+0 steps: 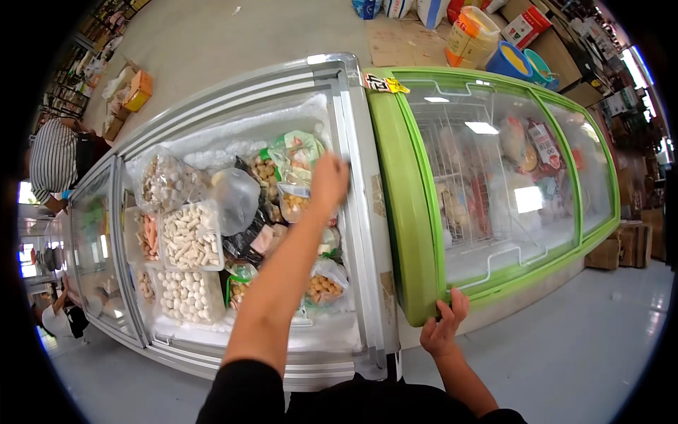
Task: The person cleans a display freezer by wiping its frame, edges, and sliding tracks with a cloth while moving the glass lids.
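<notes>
My left hand point(330, 184) is curled closed at the inner right edge of the open grey chest freezer point(374, 233). It is slightly blurred, and anything within its fingers is hidden. Below that arm lie a bag of round tan pieces point(325, 286), a green-and-clear bag point(295, 152) and a black plastic bag point(247, 240). Further left sit a tray of white stick-shaped pieces point(189, 237) and a tray of white balls point(185, 295). My right hand point(445, 325) rests with bent, parted fingers against the near corner of the green freezer point(417, 283).
Through the green freezer's glass, a wire basket point(459, 177) and packaged goods point(547, 145) show. Sacks, a blue bucket point(510, 62) and a cardboard sheet point(406, 44) lie beyond. A person in a striped shirt point(60, 157) is at far left, near an orange box point(139, 90).
</notes>
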`<action>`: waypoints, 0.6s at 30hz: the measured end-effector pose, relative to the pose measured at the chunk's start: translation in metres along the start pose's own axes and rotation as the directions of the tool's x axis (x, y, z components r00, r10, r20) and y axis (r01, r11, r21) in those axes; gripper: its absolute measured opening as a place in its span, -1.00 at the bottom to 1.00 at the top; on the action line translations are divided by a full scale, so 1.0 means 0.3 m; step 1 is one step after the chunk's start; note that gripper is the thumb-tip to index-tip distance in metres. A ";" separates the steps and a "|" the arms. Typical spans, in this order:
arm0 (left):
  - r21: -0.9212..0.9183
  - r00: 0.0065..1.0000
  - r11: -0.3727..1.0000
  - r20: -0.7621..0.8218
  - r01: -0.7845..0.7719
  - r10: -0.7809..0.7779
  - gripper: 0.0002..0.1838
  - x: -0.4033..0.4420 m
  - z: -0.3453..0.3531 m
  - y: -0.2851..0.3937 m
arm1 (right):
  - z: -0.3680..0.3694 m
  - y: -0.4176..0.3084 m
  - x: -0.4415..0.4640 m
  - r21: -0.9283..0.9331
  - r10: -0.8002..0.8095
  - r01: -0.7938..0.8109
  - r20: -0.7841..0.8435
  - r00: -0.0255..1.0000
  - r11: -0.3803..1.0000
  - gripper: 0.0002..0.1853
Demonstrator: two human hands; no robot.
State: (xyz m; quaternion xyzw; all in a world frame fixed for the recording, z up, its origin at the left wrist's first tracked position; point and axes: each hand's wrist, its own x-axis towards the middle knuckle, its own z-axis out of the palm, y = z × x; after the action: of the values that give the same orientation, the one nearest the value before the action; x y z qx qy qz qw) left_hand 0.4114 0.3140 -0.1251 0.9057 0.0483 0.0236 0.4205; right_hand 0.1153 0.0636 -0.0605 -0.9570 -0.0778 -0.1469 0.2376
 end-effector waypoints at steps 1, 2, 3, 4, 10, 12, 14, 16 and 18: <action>-0.038 1.000 0.999 0.028 -0.008 0.009 -0.86 -0.174 -0.011 0.002 | 0.007 -0.003 -0.005 0.011 -0.005 0.005 -0.011 1.000 1.000 -0.61; -0.107 0.999 0.994 0.042 0.006 -0.001 -0.87 -0.356 -0.027 0.024 | 0.005 0.003 -0.011 0.010 -0.006 0.006 -0.005 1.000 1.000 -0.60; -0.168 0.999 0.986 0.041 0.017 -0.010 -0.87 -0.490 -0.043 0.046 | 0.005 0.013 -0.011 0.006 -0.008 0.008 0.000 1.000 1.000 -0.60; -0.206 0.999 0.978 0.031 0.029 -0.023 -0.85 -0.559 -0.051 0.058 | 0.007 0.014 -0.011 0.009 -0.013 0.013 -0.010 1.000 1.000 -0.60; -0.070 0.995 0.997 -0.094 0.035 -0.041 -0.82 0.098 -0.023 0.044 | -0.019 0.008 -0.019 0.021 0.024 -0.026 0.101 0.995 0.999 -0.60; -0.020 0.979 1.000 -0.202 0.009 -0.013 -0.81 0.433 0.024 -0.012 | -0.015 0.007 -0.026 0.003 0.024 -0.024 0.099 0.995 1.000 -0.60; 0.004 0.965 0.992 -0.234 0.123 -0.118 -0.83 0.602 0.012 0.041 | -0.010 0.012 -0.025 -0.017 0.017 -0.015 0.090 0.996 1.000 -0.59; 0.025 0.957 0.981 -0.229 0.190 -0.180 -0.83 0.659 0.003 0.092 | -0.016 0.011 -0.030 -0.037 0.022 -0.019 0.102 0.995 0.999 -0.59; -0.009 0.951 0.982 -0.249 0.189 -0.185 -0.79 0.641 0.004 0.082 | -0.014 0.009 -0.032 -0.043 0.030 -0.025 0.106 0.994 0.999 -0.60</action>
State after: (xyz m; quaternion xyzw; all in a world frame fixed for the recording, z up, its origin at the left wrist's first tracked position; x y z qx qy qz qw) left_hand 0.6043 0.3178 -0.1067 0.8901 0.1863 0.0965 0.4045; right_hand 0.1058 0.0584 -0.0611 -0.9692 -0.0741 -0.0941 0.2152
